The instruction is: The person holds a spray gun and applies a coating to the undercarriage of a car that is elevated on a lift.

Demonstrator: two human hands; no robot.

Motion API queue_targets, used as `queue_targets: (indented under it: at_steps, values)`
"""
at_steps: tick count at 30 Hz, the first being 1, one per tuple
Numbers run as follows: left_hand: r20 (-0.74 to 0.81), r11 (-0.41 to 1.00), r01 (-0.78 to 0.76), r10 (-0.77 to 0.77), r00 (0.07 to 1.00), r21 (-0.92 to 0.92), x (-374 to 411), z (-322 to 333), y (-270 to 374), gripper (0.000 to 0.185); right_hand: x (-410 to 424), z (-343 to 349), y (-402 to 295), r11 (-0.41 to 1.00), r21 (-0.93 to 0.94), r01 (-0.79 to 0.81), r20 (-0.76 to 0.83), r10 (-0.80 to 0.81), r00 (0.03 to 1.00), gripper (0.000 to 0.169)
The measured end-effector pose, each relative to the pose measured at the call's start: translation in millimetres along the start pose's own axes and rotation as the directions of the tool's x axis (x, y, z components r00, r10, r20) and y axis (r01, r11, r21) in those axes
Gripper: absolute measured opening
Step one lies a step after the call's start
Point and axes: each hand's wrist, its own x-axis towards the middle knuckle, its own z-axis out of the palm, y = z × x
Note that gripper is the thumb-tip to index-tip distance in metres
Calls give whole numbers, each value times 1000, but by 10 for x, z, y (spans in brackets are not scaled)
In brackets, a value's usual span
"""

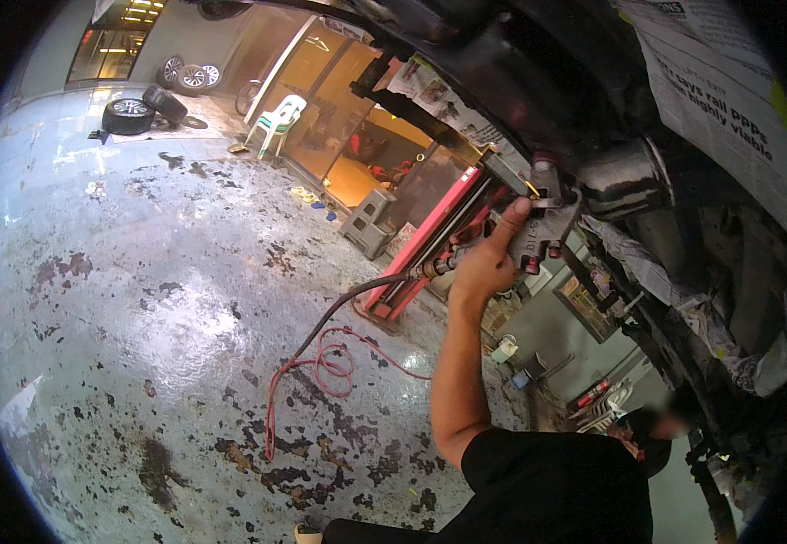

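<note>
My bare left hand (pixel 485 268) is wrapped around the grip of a metal spray gun (pixel 535 238) with red caps and raised lettering. The thumb points up along the gun, while the other fingers are mostly hidden behind the grip. A pale cylindrical cup (pixel 621 180) with dark stains sits beside the gun's head, close under the vehicle. From the brass coupling (pixel 426 270) at the grip's end, a dark air hose (pixel 339 299) droops to the floor and meets a thin red hose (pixel 325 360). My right hand is out of view.
A vehicle's dark underside (pixel 543 75) hangs overhead, masked with newspaper (pixel 713 102). A red lift post (pixel 427 245) and a grey step stool (pixel 369 221) stand beyond the hand. Tires (pixel 128 115) and a plastic chair (pixel 279 122) are farther back. Another person (pixel 669 428) is at lower right.
</note>
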Motion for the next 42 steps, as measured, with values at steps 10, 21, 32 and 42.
queue_targets:
  at_steps: [10, 21, 32, 42]
  values:
    - [-7, 999, -44, 45, 999, 26, 74, -112, 23, 70, -389, 210, 104, 980, -146, 134, 161, -111, 981, 63]
    - [-30, 996, -77, 78, 996, 32, 352, -334, 163, 62, -465, 137, -123, 984, -167, 64, 267, -18, 964, 56]
    - [103, 988, -142, 148, 984, -65, 836, -538, 147, 62, -270, -620, -369, 934, -358, -14, -131, -35, 991, 68]
    - [109, 951, -257, 278, 954, -170, 1289, -608, -82, 61, -181, -903, -504, 882, -425, -203, -175, 140, 975, 57]
